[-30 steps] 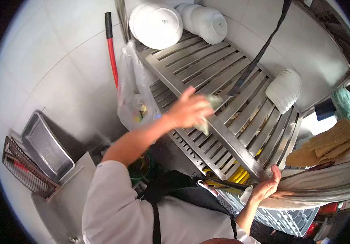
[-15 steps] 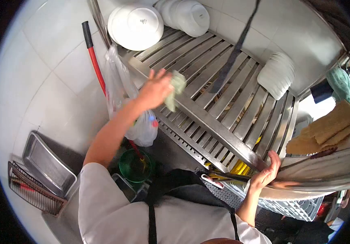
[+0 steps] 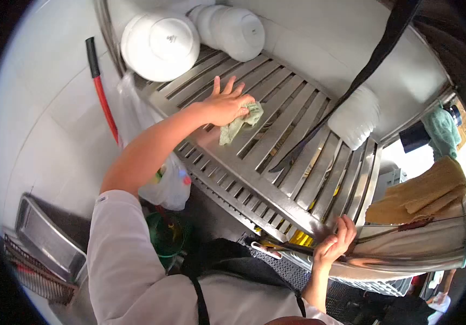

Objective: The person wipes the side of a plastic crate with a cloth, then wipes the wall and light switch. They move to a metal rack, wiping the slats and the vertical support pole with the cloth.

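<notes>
My left hand (image 3: pixel 226 106) lies on the slatted metal shelf (image 3: pixel 276 189) with a pale green cloth (image 3: pixel 241 123) under its palm and thumb; some fingers are spread over the slats. At the shelf's near right corner, my right hand (image 3: pixel 337 241) rests against the edge with its fingers slightly curled and apart, nothing visible in it. White bowls (image 3: pixel 161 46) and more stacked bowls (image 3: pixel 238 32) sit at the shelf's far left. Another stack of white dishes (image 3: pixel 355 116) leans at the far right.
A dark strap (image 3: pixel 352 86) hangs across the shelf. Left are a red-handled pole (image 3: pixel 104 105), a plastic bag (image 3: pixel 170 187), a green bucket (image 3: pixel 165 235) and a metal tray (image 3: pixel 49 235). A brown towel (image 3: pixel 428 192) hangs at right, above a white crate (image 3: pixel 374 284).
My left hand has moved from the shelf's front edge farther in onto the slats with the cloth. My right hand stays at the corner. The whole view has shifted somewhat.
</notes>
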Motion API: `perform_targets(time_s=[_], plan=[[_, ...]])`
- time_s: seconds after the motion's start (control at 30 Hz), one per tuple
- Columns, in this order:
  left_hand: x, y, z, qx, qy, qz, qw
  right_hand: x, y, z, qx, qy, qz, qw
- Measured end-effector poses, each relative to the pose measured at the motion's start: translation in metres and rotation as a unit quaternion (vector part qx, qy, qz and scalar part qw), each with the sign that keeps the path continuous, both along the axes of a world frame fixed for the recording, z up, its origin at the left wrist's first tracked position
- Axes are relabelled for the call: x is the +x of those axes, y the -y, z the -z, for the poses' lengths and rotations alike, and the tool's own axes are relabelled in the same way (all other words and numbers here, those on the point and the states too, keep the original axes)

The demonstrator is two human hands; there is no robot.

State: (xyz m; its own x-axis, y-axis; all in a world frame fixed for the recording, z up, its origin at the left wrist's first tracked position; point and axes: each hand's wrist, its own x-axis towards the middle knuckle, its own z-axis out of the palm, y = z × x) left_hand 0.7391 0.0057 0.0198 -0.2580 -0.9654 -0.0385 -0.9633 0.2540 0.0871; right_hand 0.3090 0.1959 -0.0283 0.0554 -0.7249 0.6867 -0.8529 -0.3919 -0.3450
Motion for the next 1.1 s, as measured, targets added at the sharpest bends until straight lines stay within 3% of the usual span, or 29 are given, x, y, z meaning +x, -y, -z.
perform_targets(time_s=[0.27, 0.37, 0.4, 0.5, 0.6, 0.7, 0.73, 0.83, 1.0, 1.1], plan=[[-0.037, 0.166, 0.02, -0.134, 0.005, 0.075, 0.988, 0.014, 0.007, -0.001, -0.042, -0.103, 0.092, 0.99], [-0.072, 0.212, 0.021, -0.175, -0.019, 0.001, 0.984, 0.013, 0.006, 0.001, -0.051, -0.112, 0.112, 0.986], [-0.082, 0.22, 0.025, -0.248, -0.011, -0.018, 0.969, 0.014, 0.006, 0.0, -0.05, -0.113, 0.117, 0.985], [-0.091, 0.313, 0.088, -0.296, -0.189, -0.048, 0.935, 0.011, 0.006, 0.003, -0.056, -0.114, 0.121, 0.984], [-0.086, 0.264, 0.06, -0.284, -0.204, 0.047, 0.935, 0.012, 0.006, 0.0, -0.062, -0.116, 0.124, 0.984], [-0.093, 0.189, 0.026, -0.105, -0.226, 0.06, 0.967, 0.011, 0.005, -0.001, -0.048, -0.112, 0.12, 0.985], [-0.091, 0.179, 0.03, -0.105, -0.177, 0.074, 0.976, 0.01, 0.005, 0.0, -0.048, -0.111, 0.117, 0.986], [-0.069, 0.108, 0.027, -0.062, -0.258, 0.141, 0.954, 0.009, 0.002, -0.001, -0.03, -0.111, 0.112, 0.987], [-0.032, -0.031, 0.002, 0.025, -0.278, 0.218, 0.935, 0.013, 0.002, -0.006, -0.017, -0.104, 0.11, 0.988], [-0.017, -0.061, 0.0, 0.04, -0.275, 0.264, 0.924, 0.014, 0.004, -0.005, -0.019, -0.099, 0.115, 0.988]])
